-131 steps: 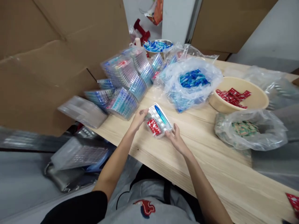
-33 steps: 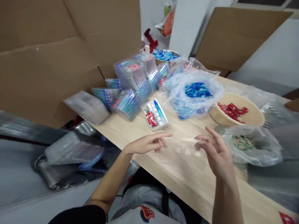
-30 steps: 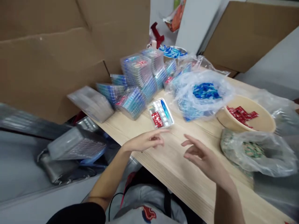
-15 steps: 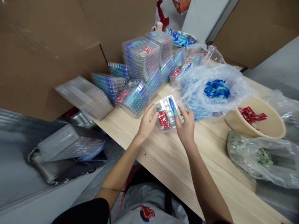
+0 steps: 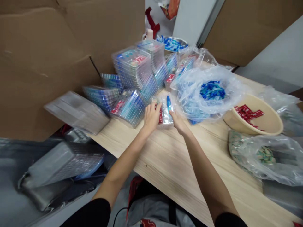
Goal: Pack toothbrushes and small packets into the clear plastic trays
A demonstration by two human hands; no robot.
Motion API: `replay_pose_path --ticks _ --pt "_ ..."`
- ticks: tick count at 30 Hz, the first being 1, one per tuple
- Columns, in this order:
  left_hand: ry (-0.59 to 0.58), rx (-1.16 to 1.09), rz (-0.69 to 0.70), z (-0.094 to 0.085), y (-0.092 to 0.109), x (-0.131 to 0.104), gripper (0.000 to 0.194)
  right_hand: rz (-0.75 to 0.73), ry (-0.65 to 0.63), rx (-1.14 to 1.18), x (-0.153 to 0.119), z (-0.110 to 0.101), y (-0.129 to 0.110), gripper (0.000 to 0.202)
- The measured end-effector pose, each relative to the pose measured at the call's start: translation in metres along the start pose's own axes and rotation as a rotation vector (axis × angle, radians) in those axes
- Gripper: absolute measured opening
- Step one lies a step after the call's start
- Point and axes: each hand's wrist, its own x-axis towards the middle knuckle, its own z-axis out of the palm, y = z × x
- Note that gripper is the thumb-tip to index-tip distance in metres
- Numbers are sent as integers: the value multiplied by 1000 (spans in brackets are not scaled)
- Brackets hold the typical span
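Note:
A clear plastic tray (image 5: pixel 167 119) lies on the wooden table with a red patterned piece (image 5: pixel 160 116) on its left side and a blue piece (image 5: pixel 169 102) on its right. My left hand (image 5: pixel 151 117) is over the tray's left side, fingers bent and partly covering the red piece; whether they pinch anything is hidden. At the right edge, my right hand (image 5: pixel 178 122) grips the tray, its thumb near the lower end of the blue piece.
Filled trays (image 5: pixel 132 67) stand stacked behind; clear lids or trays (image 5: pixel 78 110) lean left. To the right are a bag of blue pieces (image 5: pixel 213 90), a cream bowl with red pieces (image 5: pixel 272 121) and a bag of greenish pieces (image 5: pixel 265 156).
The camera view has shifted. My left hand has moved further over the tray and now covers part of the red piece. My right hand has turned at the tray's right edge.

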Motion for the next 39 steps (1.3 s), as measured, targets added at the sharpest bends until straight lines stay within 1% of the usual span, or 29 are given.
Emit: replay_pose_path --ticks 3,5,7,8,9,11,13,14,15,16,17,19,20,21,22,23,24,25,26,27,28,30,32,33,34,35,36,37,39 --pt "-40 -95 73 -1 -5 34 36 157 114 1 19 20 -22 70" --pt "-29 -108 108 1 -10 49 32 218 179 1 33 30 -29 74" --pt "7 -87 125 3 -14 54 34 258 222 9 48 38 -33 77" --pt "41 -80 130 4 -16 52 35 272 234 14 55 40 -34 78" --pt "85 -92 142 4 -19 47 36 284 239 20 61 42 -35 79" --pt "185 -160 182 3 -24 28 35 296 237 34 71 44 -39 81" --pt "277 -240 221 1 -28 0 34 285 220 53 74 43 -44 85" --pt "300 -279 233 -1 -29 -16 33 269 209 64 72 41 -46 87" --pt "297 -321 234 -5 -29 -32 34 240 198 74 67 38 -47 87" --pt "267 -369 220 -9 -28 -49 34 197 190 84 59 35 -46 86" --pt "212 -419 201 -14 -26 -67 35 145 185 94 47 30 -43 82" --pt "50 -554 142 -26 -20 -103 36 18 154 108 10 17 -26 70" --pt "-67 -636 108 -32 -16 -122 36 -33 119 111 -14 9 -12 63" --pt "-223 -720 68 -38 -11 -142 36 -92 42 102 -42 -1 6 61" --pt "-415 -796 32 -43 -7 -161 35 -111 -47 79 -73 -12 27 62" --pt "-629 -855 2 -46 -2 -181 35 -103 -140 38 -107 -23 50 61" --pt "-839 -886 -19 -47 3 -200 35 -74 -189 15 -144 -36 73 59" --pt "-1025 -890 -24 -47 8 -217 34 -25 -196 1 -182 -48 97 54" --pt "-1163 -874 -15 -43 13 -233 33 32 -172 -19 -222 -59 120 51" --pt "-1251 -850 9 -38 20 -246 33 109 -113 -38 -262 -69 141 52" --pt "-1295 -826 54 -31 27 -257 32 199 -45 -37 -302 -75 160 53" --pt "-1306 -792 222 -13 47 -271 29 363 116 15 -378 -78 191 50" --pt "-1308 -712 476 4 73 -279 26 497 232 94 -440 -64 211 47" --pt "-1330 -625 615 10 86 -281 25 543 253 136 -465 -51 218 46" --pt "-1368 -516 744 14 98 -283 24 567 246 175 -484 -37 222 44" --pt "-1406 -412 855 16 108 -285 24 564 232 210 -498 -22 224 40" --pt "-1417 -330 953 15 115 -287 24 537 223 241 -507 -6 225 36" --pt "-1389 -284 1036 13 119 -289 25 497 231 261 -514 7 225 32" --pt "-1232 -274 1170 6 119 -292 24 429 278 283 -519 28 223 27"
